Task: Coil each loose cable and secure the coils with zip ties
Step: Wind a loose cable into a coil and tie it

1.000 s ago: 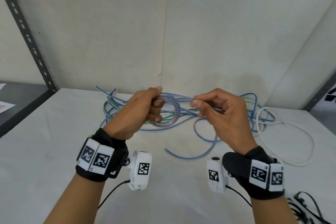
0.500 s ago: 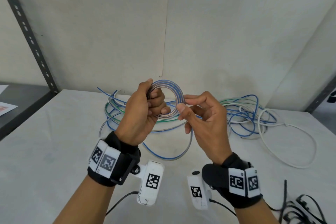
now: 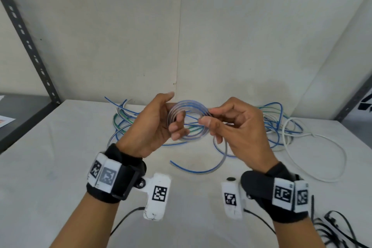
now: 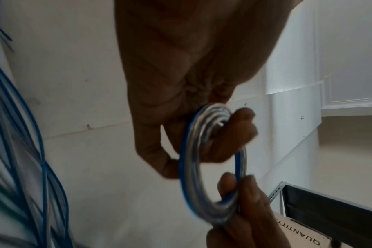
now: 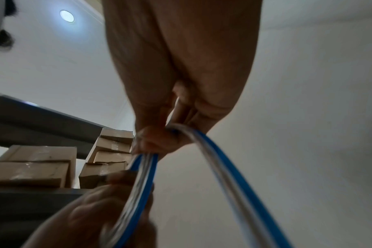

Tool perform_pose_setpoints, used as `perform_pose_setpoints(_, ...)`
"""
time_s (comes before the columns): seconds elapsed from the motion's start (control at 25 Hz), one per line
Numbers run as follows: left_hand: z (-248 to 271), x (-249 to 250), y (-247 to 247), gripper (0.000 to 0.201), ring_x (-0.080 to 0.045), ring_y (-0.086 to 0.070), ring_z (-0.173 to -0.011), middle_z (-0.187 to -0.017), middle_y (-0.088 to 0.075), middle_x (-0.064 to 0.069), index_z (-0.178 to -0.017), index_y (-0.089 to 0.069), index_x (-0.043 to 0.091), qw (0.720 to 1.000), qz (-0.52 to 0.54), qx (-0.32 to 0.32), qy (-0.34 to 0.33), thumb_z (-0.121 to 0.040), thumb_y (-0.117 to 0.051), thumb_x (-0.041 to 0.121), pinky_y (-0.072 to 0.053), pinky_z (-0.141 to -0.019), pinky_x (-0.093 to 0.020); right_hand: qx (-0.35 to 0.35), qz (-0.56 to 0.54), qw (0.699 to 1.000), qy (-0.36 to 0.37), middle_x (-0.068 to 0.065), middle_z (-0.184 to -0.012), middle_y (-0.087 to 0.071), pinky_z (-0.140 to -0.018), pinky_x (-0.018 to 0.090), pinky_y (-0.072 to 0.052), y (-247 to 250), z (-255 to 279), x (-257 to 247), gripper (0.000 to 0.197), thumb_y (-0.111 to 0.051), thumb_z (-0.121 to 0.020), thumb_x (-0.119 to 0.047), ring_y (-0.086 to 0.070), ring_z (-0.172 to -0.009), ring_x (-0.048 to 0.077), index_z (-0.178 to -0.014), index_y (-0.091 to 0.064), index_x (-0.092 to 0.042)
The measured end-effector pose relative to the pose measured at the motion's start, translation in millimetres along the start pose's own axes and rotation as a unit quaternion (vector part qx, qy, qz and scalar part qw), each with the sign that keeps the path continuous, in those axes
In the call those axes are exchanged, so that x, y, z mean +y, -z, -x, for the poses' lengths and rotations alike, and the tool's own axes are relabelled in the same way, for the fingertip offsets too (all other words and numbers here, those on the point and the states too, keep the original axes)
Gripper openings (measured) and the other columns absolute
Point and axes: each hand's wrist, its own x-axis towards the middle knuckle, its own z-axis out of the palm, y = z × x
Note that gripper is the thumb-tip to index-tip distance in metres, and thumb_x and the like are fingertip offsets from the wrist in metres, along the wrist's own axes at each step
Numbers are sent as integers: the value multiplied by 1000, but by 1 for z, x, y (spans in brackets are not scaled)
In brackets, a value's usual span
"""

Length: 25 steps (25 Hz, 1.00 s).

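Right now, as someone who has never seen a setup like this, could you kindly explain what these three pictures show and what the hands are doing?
No robot here: a person works bare-handed, with cameras strapped to head and wrists. The wide picture comes from the head camera; the two dim close-ups look along each hand. The left hand grips a small coil of clear, blue-striped cable, and the right hand pinches its opposite side. The cable's loose tail trails down onto the white table. Behind the hands lies a tangle of blue, green and white cables, and what look like black zip ties sit at the near right corner.
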Motion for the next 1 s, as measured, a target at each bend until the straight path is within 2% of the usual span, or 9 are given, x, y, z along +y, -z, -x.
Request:
perform_pose_setpoints(0.08, 3, -3, -1, 64, -20, -33, -38, -43, -30, -3, -54, -52, 10, 992, -120, -21, 27, -105, -30, 41, -52, -69, -33, -76, 67, 995, -20, 13, -71, -71, -45, 23, -42, 10, 1, -4, 16, -83, -75, -12, -57, -51, 14, -75, -69, -19)
perform_pose_setpoints(0.16, 5, -8, -7, 60, -20, -31, -42, -46, -28, -1, -53, -47, 14, 974, -223, -17, 21, -107, -36, 38, -55, -74, -34, -120, 135, 983, -24, 5, -72, -72, -50, 16, -39, 15, 3, -6, 14, -83, -78, -11, -56, -53, 6, -78, -70, -13)
perform_pose_setpoints(0.32, 4, -15, -13, 52, -22, -34, -57, -52, -28, 5, -56, -35, 22, 963, -269, 18, 14, -106, -42, 31, -47, -62, -26, -146, 212, 966, -8, -11, -70, -68, -55, 10, -36, 17, 5, -8, 10, -81, -83, -13, -53, -53, 2, -84, -71, -10)
perform_pose_setpoints(0.4, 3, -14, -9, 52, -16, -24, -50, -53, -21, 6, -55, -32, 25, 973, -225, 46, -16, -106, -43, 26, -40, -61, -30, -133, 194, 972, -6, -11, -75, -71, -54, 15, -41, 18, 4, -8, 6, -78, -86, -12, -56, -54, 5, -91, -76, -15)
perform_pose_setpoints(0.48, 1, -6, 0, 48, -12, -17, -47, -55, -18, 6, -60, -31, 25, 985, -142, 92, -44, -106, -43, 23, -38, -57, -30, -91, 170, 981, 3, -2, -79, -74, -53, 22, -45, 22, 0, -8, 11, -75, -89, -12, -59, -56, 12, -96, -77, -21)
perform_pose_setpoints(0.6, 1, 8, 14, 45, -10, -14, -43, -52, -18, 7, -63, -28, 23, 988, -21, 132, -72, -106, -40, 25, -38, -52, -27, -24, 134, 991, 10, 5, -77, -74, -50, 27, -47, 26, -3, -9, 8, -76, -87, -12, -60, -55, 15, -89, -75, -19)
perform_pose_setpoints(0.76, 1, 10, 12, 53, -14, -5, -47, -49, -15, 7, -53, -30, 22, 983, 99, 130, -85, -105, -38, 29, -37, -50, -25, -34, 83, 996, -8, 0, -68, -70, -47, 30, -50, 4, 1, 0, 7, -77, -85, -4, -60, -52, 17, -83, -70, -6)
perform_pose_setpoints(0.92, -1, 9, 7, 53, -14, -4, -45, -49, -9, 7, -50, -32, 21, 973, 185, 108, -81, -103, -35, 29, -37, -48, -22, -28, 13, 999, -5, 12, -75, -70, -47, 29, -51, -18, 6, 9, 13, -74, -86, 0, -61, -55, 21, -82, -67, -10)
perform_pose_setpoints(1.0, 0, 9, 5, 53, -14, -4, -45, -47, -9, 7, -50, -33, 21, 967, 219, 103, -80, -103, -33, 27, -38, -47, -22, -13, -6, 1000, 5, 10, -77, -70, -47, 28, -50, -23, 7, 9, 15, -74, -86, 0, -62, -60, 21, -82, -68, -13)
